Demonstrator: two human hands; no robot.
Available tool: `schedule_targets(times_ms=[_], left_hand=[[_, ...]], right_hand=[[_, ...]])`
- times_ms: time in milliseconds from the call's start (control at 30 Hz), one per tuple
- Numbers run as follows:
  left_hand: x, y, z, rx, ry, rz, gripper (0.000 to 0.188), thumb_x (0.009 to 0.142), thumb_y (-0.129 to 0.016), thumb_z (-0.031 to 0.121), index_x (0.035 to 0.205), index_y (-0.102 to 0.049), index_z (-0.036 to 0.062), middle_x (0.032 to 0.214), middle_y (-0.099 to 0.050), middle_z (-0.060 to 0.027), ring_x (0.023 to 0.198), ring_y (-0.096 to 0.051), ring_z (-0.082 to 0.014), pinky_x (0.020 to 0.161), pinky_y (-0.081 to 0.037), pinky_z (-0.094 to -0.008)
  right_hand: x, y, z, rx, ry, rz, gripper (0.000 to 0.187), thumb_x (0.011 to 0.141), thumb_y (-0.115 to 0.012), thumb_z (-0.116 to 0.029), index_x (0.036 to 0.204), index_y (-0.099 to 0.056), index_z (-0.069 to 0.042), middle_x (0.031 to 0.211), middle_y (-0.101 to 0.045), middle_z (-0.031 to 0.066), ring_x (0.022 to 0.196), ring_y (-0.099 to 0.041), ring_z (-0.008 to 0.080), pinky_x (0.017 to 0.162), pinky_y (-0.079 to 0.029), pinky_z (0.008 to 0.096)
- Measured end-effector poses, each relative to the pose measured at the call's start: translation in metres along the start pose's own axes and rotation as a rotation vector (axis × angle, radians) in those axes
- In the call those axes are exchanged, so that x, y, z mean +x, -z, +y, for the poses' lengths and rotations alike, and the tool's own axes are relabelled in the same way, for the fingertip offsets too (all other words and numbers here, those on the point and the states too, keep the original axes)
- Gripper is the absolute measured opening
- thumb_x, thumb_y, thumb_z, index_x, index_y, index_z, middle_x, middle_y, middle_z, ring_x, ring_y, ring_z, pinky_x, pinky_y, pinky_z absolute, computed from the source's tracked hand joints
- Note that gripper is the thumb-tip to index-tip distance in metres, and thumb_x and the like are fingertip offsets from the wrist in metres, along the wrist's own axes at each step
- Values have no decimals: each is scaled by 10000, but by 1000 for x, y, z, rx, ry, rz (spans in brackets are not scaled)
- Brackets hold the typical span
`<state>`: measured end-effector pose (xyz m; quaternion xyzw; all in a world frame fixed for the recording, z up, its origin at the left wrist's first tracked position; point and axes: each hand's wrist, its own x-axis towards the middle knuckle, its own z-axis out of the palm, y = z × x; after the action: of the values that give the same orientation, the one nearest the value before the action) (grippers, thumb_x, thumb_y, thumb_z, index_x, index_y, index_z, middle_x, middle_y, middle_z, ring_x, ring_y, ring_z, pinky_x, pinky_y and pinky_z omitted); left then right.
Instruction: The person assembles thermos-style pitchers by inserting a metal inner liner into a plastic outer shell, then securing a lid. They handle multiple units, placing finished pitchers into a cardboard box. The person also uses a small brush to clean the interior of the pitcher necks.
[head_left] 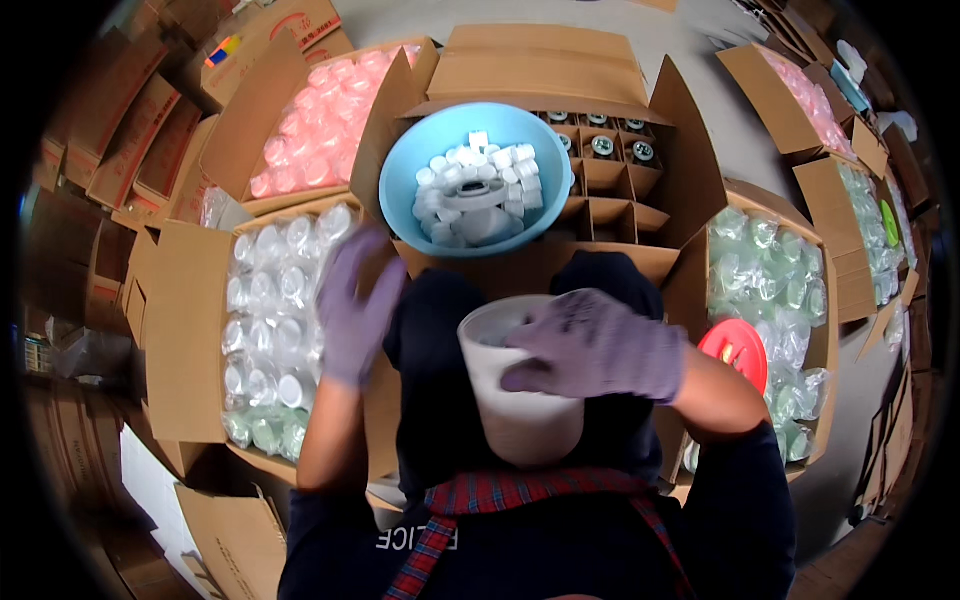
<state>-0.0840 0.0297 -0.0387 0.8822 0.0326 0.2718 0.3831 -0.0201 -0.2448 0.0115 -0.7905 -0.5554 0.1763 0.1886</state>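
A white tapered tub (525, 420) stands upright over my lap, between my knees. My right hand (590, 345), in a greyish-purple glove, closes on its rim and upper right side; some fingers are hidden behind the wall, and the tub's inside is mostly in shadow. My left hand (357, 300), gloved alike and slightly blurred, hovers at the right edge of the carton of wrapped clear bottles (262, 290). Its fingers are spread and hold nothing. Ahead of my knees a light-blue basin (400, 170) holds many white caps (485, 195) and a greyish scoop-like piece (475, 195).
Under the basin stands a divided carton (690, 150), with several capped bottles (602, 147) in its cells. Pink wrapped items (320, 125) fill a carton at the far left. At the right, greenish wrapped bottles (770, 270) fill another, with a red dish (735, 350) on top.
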Motion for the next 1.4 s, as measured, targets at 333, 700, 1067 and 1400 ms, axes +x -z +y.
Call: schedule_targets(times_ms=[333, 700, 1067, 1400], left_hand=[[92, -137, -145, 535, -345, -406, 367, 798, -708, 248, 1155, -670, 169, 1392, -543, -136, 1352, -432, -335, 1141, -277, -575], [33, -27, -8, -882, 84, -411, 843, 887, -693, 436, 1525, -333, 18, 1562, -354, -214, 1408, -415, -353, 1157, -323, -479], [6, -37, 1, -897, -331, -680, 440, 991, -600, 344, 1189, -683, -40, 1260, -643, -257, 1210, -582, -453, 1075, -379, -574], [-9, -30, 11, -722, -321, -643, 363, 989, -581, 288, 1105, -717, -28, 1205, -690, -212, 1231, -586, -441, 1131, -312, -585]], right_hand=[[42, 4, 111, 608, -381, 548, 456, 983, -595, -414, 1198, -677, -19, 979, -702, 184, 908, -695, 242, 814, -546, 348], [62, -16, 105, 935, 123, 632, 529, 908, -715, -114, 1381, -537, 44, 1243, -656, 124, 1099, -621, 164, 966, -483, 294], [10, -61, 82, 938, 447, 543, 362, 946, -658, -266, 1185, -703, 2, 1206, -683, 190, 1168, -623, 339, 1075, -425, 465], [16, -64, 88, 1063, 604, 529, 321, 952, -659, -269, 1089, -738, 10, 1095, -715, 183, 1056, -659, 356, 960, -480, 471]])
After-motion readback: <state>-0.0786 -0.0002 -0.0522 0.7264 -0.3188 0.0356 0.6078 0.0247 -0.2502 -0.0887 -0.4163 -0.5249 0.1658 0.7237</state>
